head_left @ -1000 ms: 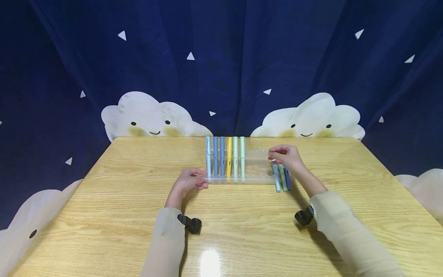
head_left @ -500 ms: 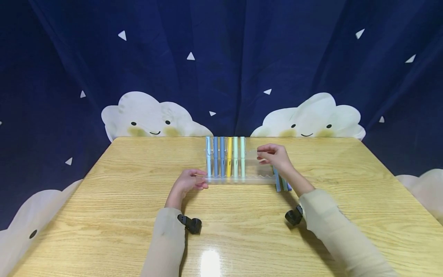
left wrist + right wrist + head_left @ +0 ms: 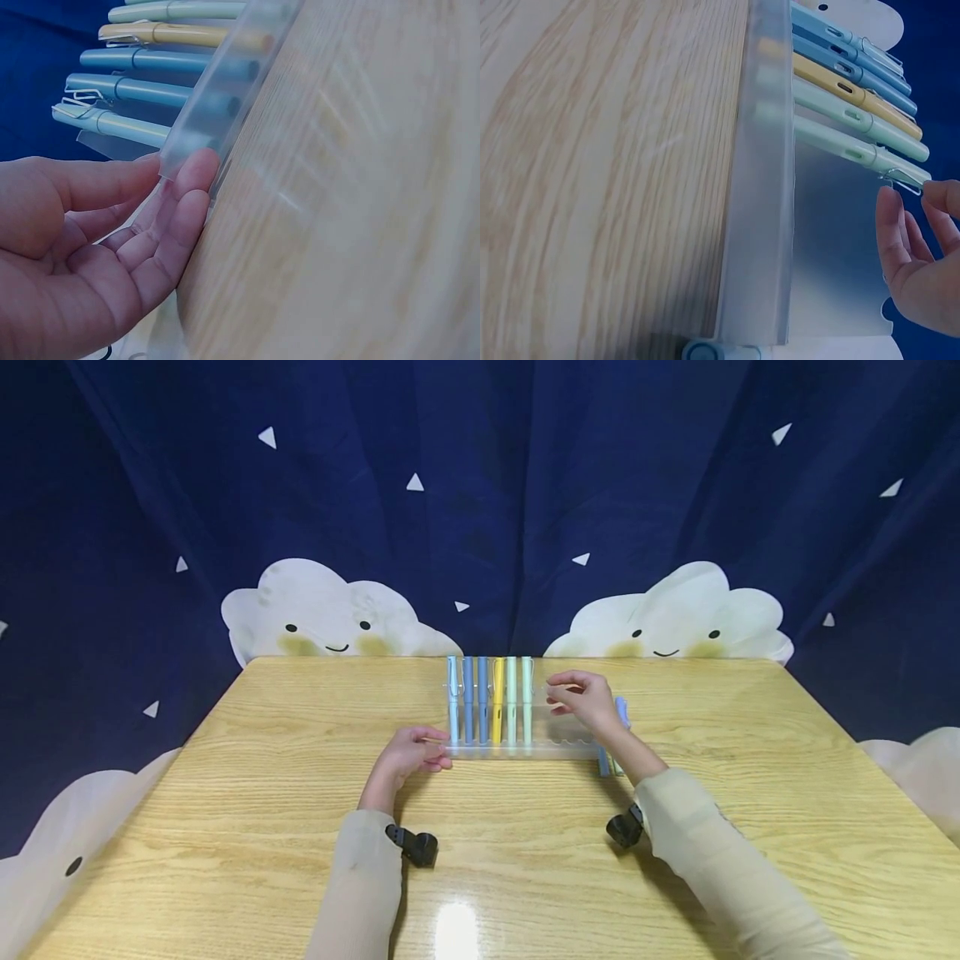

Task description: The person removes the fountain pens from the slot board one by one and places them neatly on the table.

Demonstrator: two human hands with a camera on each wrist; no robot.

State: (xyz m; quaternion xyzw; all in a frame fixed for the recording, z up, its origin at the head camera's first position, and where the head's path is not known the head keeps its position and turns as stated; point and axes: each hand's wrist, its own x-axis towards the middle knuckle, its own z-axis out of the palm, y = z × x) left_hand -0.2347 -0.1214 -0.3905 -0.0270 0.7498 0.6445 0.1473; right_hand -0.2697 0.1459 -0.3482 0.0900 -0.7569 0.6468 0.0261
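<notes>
My left hand (image 3: 412, 750) pinches the left end of a clear, frosted pen rack (image 3: 199, 112) between thumb and fingers. Several fountain pens with wire clips stand side by side in its left part: a light blue pen (image 3: 453, 710), two darker blue ones, a yellow pen (image 3: 498, 710) and two pale green ones. Just right of the last pale green pen (image 3: 840, 141) is my right hand (image 3: 581, 700), its fingers loosely bent and nothing between them. In the right wrist view its fingertips overlap that pen's clip.
More pens (image 3: 606, 763) lie at the rack's right end, partly hidden by my right hand and forearm; a lavender end (image 3: 622, 710) shows past the hand. Beneath is a wooden table (image 3: 300, 710), with a dark blue curtain (image 3: 480, 485) with clouds behind.
My right hand has moved left along the rack, from its right end toward the last pale green pen. The left hand and the standing pens have stayed in place.
</notes>
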